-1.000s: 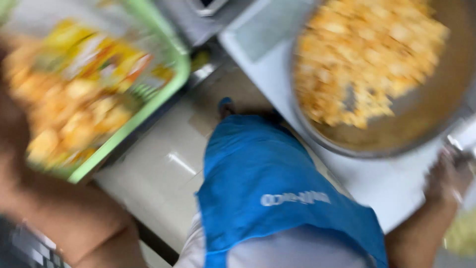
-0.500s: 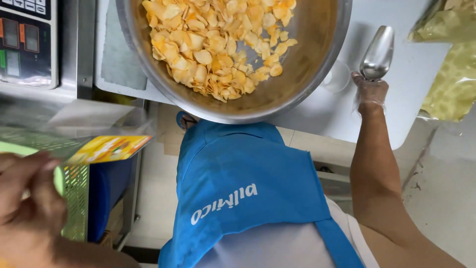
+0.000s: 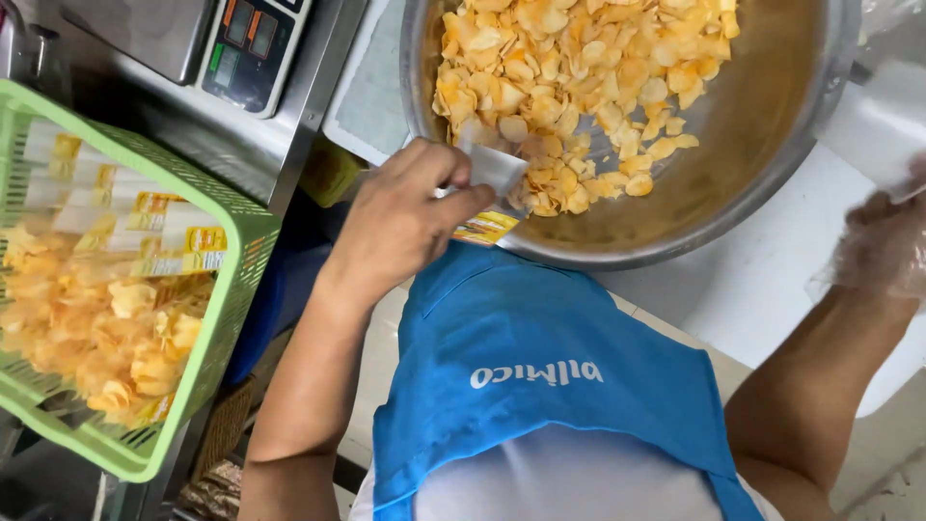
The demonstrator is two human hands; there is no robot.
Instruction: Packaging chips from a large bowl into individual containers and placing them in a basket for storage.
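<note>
Fingers [image 3: 453, 198] perhaps pinching bag [image 3: 492, 178] at bowl rim [image 3: 617, 256]

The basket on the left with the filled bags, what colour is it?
The basket is light green plastic mesh, seen clearly in the head view.

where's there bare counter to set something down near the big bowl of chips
The white counter lies bare between the metal bowl and the gloved right hand. A smaller bare strip shows between the bowl and the scale. Crowded: the green basket is full of bagged chips, and the left hand holds an empty bag at the bowl's near rim.
</note>
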